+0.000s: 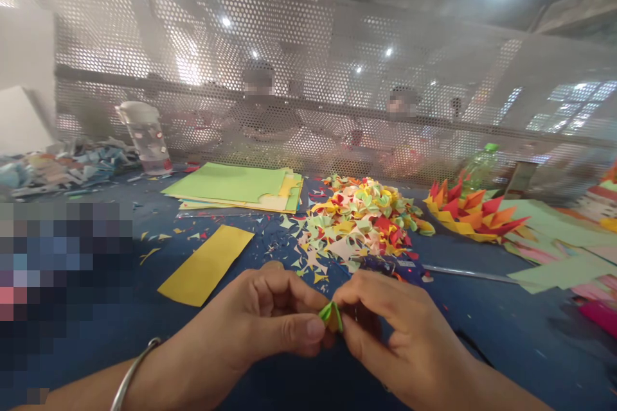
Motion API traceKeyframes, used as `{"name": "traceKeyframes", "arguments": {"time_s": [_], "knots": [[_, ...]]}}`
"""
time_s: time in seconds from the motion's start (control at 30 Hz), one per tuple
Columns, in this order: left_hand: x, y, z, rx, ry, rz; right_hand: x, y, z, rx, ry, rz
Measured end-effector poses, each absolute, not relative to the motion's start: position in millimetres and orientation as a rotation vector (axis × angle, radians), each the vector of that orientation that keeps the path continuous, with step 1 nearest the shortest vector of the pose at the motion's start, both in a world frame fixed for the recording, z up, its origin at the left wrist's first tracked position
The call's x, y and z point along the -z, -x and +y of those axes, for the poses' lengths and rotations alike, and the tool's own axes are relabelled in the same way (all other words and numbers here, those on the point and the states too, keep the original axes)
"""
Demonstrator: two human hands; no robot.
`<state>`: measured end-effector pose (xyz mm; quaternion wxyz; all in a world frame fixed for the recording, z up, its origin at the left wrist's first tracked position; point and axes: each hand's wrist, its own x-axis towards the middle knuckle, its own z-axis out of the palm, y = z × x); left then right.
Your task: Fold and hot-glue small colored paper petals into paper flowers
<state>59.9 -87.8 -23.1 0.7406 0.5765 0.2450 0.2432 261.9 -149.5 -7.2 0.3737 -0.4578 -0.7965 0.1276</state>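
Between the fingertips of both hands is a small folded piece of green paper point(330, 316), with a yellowish inner side showing. My left hand point(277, 314), a silver bangle at its wrist, pinches it from the left with thumb and forefinger. From the right, my right hand point(393, 321) grips its other edge, the fingertips partly hidden. Just beyond the left hand lies a yellow paper strip point(207, 266). Past the right hand is a heap of small folded and cut paper pieces point(361, 215) in green, yellow, red and pink.
A stack of green and yellow sheets point(231, 183) lies at the back, near a lidded clear bottle point(144, 138). A red and orange folded-paper piece point(475, 212) stands right, before a green-capped bottle point(484, 167). Paper scraps litter the blue table point(482, 308). A perforated screen point(193, 32) rises behind.
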Motion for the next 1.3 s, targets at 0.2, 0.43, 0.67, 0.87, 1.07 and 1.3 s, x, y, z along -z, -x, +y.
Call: {"name": "traceKeyframes", "arguments": {"time_s": [0.2, 0.43, 0.67, 0.87, 1.07, 1.3], "knots": [[20, -59, -84, -0.486, -1.301, 0.529, 6, -263, -150, -0.293, 1.143, -2.053], [20, -59, -83, -0.493, -1.375, 0.547, 5, -262, -150, -0.299, 1.106, -2.066], [25, -60, -87, -0.614, -1.795, 0.758, 13, -262, -149, -0.290, 1.134, -2.096], [23, -60, -89, -0.649, -2.089, 0.819, 19, -261, -147, -0.235, 1.162, -2.139], [22, -62, -92, -0.680, -2.127, 0.892, 22, -259, -147, -0.217, 1.187, -2.182], [25, -61, -88, -0.664, -1.929, 0.821, 20, -259, -147, -0.212, 1.187, -2.183]]}}
